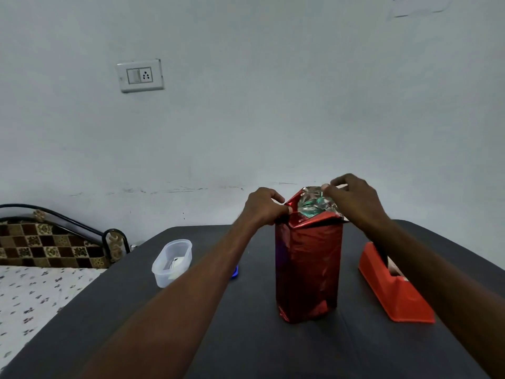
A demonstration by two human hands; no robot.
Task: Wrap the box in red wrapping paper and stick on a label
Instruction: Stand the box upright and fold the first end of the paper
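**A:** From the head view, where is the box sitting?

**B:** The box (307,272) is standing upright on the dark bench (246,337), a little right of the middle, and the red wrapping paper (308,258) is covering its sides all the way down. At the top the paper is standing open, showing its silvery inner face, with something green showing inside the opening.

**A:** And what are the hands doing?

**B:** The left hand (263,205) is curling its fingers round the paper's top left corner and pinching it there. The right hand (352,196) is pinching the upper right edge of the paper between thumb and fingertips, slightly higher than the left. Both forearms are reaching in from the near edge.

**A:** What is lying around the box?

**B:** A red tape dispenser (393,288) is sitting on the bench just right of the box, partly behind the right forearm. A clear plastic tub (171,262) is sitting well to the left, with something pale inside that I cannot make out. A small blue thing (235,272) is peeking out from behind the left forearm, too hidden to name.

**A:** And beyond the bench?

**B:** A bed (32,302) with a flowered sheet is lying at the left, and a switch plate (140,75) is hanging on the pale wall.
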